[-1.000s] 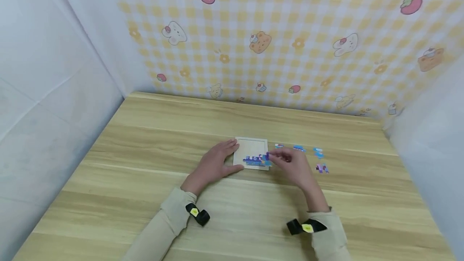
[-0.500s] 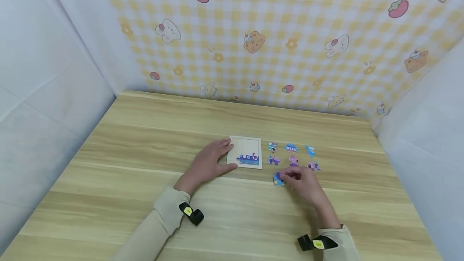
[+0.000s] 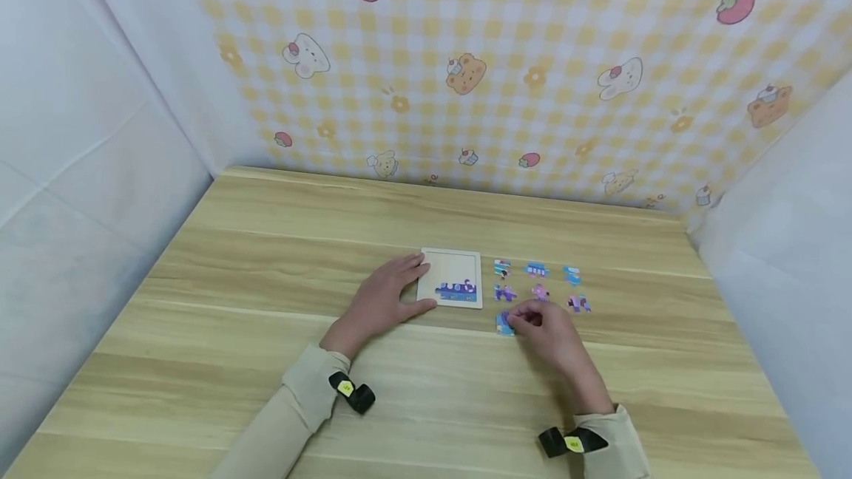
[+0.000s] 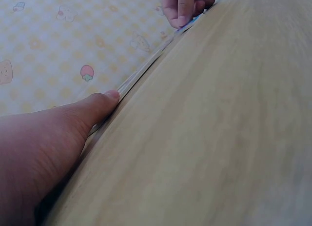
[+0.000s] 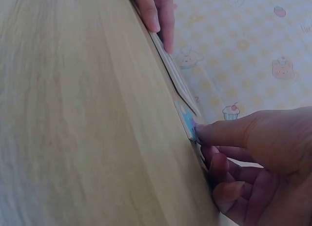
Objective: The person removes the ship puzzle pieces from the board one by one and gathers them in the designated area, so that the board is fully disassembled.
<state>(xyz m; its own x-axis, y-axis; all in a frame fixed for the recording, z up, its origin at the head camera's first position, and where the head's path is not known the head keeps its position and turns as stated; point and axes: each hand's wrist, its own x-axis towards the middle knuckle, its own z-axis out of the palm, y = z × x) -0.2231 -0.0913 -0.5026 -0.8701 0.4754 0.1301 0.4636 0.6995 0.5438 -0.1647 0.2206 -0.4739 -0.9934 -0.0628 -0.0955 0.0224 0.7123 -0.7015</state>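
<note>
My left hand [image 3: 381, 303] rests at the left side of a square wooden puzzle tray [image 3: 424, 279], fingers near its far left corner and thumb along its near left corner. Inside the tray's lower right part lies a joined purple and blue puzzle section [image 3: 456, 291]. To the right and nearer, my right hand [image 3: 551, 330] pinches a blue puzzle piece [image 3: 504, 324] at the tabletop. In the right wrist view, the thumb presses on this piece [image 5: 187, 119], which lies low against the wood; the fingers partly hide it.
Several loose puzzle pieces lie in two rows right of the tray, among them a blue one with windows [image 3: 536, 270] and a pink one [image 3: 541, 292]. A checked cloth [image 3: 413, 58] hangs behind the wooden table [image 3: 279, 242]; white cloth walls [image 3: 86, 131] flank it.
My right hand has carried the blue piece from the tray's lower right corner to the table on the right, then shifted slightly left. My left hand stays at the tray.
</note>
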